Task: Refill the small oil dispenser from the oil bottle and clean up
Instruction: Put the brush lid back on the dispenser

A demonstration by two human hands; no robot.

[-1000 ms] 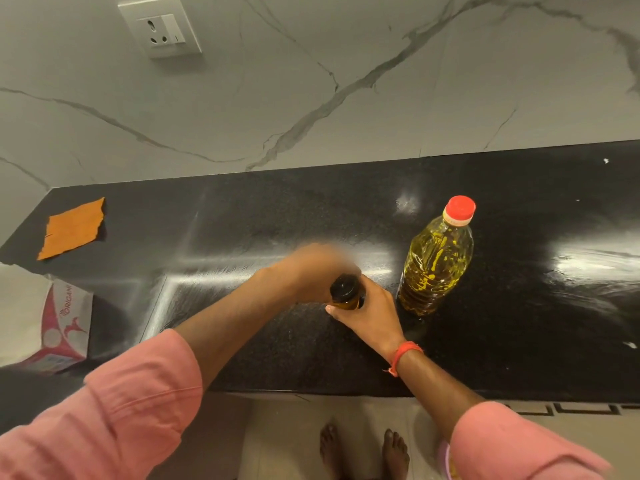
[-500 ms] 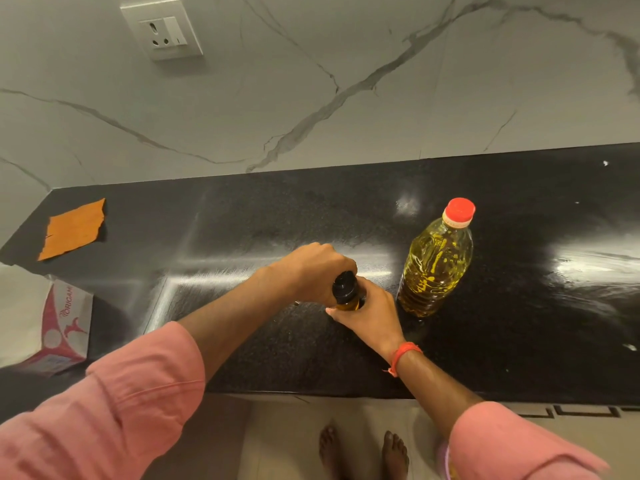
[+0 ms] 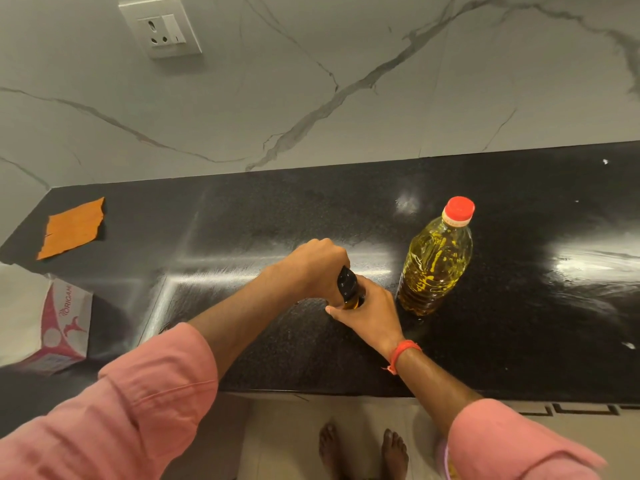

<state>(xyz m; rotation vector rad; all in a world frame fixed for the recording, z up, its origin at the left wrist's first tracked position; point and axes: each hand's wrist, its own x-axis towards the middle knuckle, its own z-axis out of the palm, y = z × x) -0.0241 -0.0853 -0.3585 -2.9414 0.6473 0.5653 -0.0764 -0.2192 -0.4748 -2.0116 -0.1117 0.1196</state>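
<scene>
The small oil dispenser (image 3: 349, 292) stands near the front of the black counter (image 3: 519, 323), with a black cap and amber glass below it. My right hand (image 3: 370, 310) is wrapped around its body. My left hand (image 3: 315, 268) is closed on its black cap from the left and above. Most of the dispenser is hidden by both hands. The oil bottle (image 3: 436, 261), clear plastic with yellow oil and a red cap on, stands upright just right of my right hand, not touching it.
An orange cloth (image 3: 71, 228) lies flat at the far left of the counter. A white and pink tissue pack (image 3: 55, 323) sits at the left front edge. A wall socket (image 3: 161, 26) is on the marble wall. My bare feet (image 3: 363, 452) show below the counter edge.
My left hand has settled onto the dispenser's cap and turned slightly around it. My right hand and the oil bottle have stayed where they were.
</scene>
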